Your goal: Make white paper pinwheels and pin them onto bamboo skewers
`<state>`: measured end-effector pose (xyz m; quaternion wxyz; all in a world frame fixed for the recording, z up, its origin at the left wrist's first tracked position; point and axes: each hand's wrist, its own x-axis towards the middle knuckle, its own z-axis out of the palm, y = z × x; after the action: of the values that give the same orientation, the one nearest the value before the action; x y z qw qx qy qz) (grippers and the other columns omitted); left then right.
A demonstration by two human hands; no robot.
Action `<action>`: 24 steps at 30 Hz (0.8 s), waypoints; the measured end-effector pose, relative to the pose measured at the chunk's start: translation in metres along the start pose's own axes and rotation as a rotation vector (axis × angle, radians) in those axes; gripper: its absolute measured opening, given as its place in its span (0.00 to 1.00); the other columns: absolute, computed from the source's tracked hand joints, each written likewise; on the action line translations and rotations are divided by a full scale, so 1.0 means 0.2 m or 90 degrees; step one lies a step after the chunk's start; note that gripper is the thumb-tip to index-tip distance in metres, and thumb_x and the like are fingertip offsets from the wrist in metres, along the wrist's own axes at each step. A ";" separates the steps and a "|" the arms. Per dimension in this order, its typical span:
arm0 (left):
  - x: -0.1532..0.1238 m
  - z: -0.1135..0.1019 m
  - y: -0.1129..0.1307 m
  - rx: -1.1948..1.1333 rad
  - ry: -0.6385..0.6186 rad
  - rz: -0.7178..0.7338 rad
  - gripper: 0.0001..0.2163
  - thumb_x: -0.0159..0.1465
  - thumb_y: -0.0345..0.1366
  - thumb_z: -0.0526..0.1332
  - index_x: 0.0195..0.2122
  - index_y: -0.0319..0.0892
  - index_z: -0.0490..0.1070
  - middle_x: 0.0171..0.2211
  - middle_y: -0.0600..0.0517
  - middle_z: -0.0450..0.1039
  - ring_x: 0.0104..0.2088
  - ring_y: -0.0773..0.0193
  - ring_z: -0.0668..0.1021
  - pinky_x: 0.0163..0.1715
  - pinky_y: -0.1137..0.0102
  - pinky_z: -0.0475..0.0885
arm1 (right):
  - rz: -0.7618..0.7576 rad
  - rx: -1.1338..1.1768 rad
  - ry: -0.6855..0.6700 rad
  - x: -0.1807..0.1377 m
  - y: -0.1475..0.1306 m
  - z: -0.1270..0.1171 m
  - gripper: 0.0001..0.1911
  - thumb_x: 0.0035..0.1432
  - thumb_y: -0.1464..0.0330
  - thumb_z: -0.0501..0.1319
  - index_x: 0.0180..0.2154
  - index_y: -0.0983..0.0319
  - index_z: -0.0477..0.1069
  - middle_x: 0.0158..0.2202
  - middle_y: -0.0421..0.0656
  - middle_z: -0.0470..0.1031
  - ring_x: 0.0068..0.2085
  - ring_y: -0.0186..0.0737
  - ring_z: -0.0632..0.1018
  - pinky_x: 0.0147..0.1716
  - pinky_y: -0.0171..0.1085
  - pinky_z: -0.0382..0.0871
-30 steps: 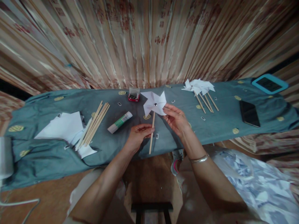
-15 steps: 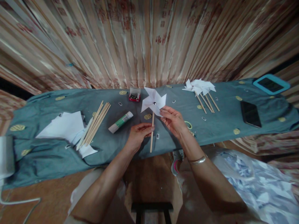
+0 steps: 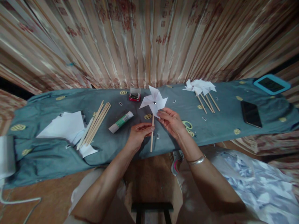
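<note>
A white paper pinwheel on a thin wooden stick is held upright over the blue-grey cloth of the table. My left hand pinches the stick at mid-length. My right hand is closed in a pinch on the lower right blade of the pinwheel. A metal pin shows at the wheel's centre.
On the cloth lie a glue stick, a bundle of wooden sticks, white paper pieces, a red box of pins, finished pinwheels, green scissors, a black phone and a blue-framed tablet. A curtain hangs behind.
The pinwheel's blades have turned while my right hand slid left and down along their edge. My left hand kept its hold on the stick.
</note>
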<state>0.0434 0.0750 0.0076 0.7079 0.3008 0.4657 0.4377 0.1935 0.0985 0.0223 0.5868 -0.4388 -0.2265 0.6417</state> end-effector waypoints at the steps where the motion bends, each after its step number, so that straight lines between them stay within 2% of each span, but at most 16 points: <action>1: 0.00 0.00 0.00 0.001 -0.001 0.002 0.17 0.34 0.38 0.78 0.24 0.39 0.79 0.23 0.54 0.75 0.23 0.71 0.72 0.28 0.73 0.69 | 0.002 0.002 0.002 0.00 0.00 0.00 0.18 0.29 0.72 0.77 0.29 0.62 0.78 0.26 0.36 0.80 0.27 0.27 0.78 0.27 0.24 0.72; 9: 0.00 0.01 0.00 0.007 -0.003 0.001 0.17 0.34 0.40 0.78 0.24 0.40 0.79 0.23 0.54 0.75 0.24 0.70 0.72 0.29 0.72 0.70 | 0.011 -0.012 -0.025 -0.02 0.00 0.03 0.17 0.30 0.71 0.77 0.27 0.61 0.78 0.24 0.34 0.79 0.26 0.26 0.77 0.27 0.24 0.70; 16: 0.00 0.01 0.00 0.000 -0.003 0.001 0.16 0.35 0.39 0.77 0.25 0.39 0.79 0.23 0.54 0.75 0.24 0.71 0.72 0.28 0.73 0.70 | 0.004 -0.022 -0.033 -0.02 0.02 0.03 0.17 0.32 0.70 0.77 0.30 0.61 0.79 0.27 0.36 0.81 0.27 0.27 0.77 0.26 0.25 0.69; 24: -0.01 0.01 0.02 -0.008 0.002 -0.003 0.16 0.34 0.38 0.78 0.24 0.39 0.79 0.23 0.54 0.75 0.24 0.71 0.72 0.28 0.73 0.70 | 0.013 -0.034 -0.036 -0.02 0.03 0.04 0.20 0.28 0.67 0.78 0.30 0.60 0.79 0.27 0.36 0.81 0.27 0.27 0.77 0.26 0.25 0.69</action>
<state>0.0447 0.0750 0.0120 0.7099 0.2943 0.4648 0.4399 0.1829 0.0951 0.0229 0.5616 -0.4384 -0.2554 0.6536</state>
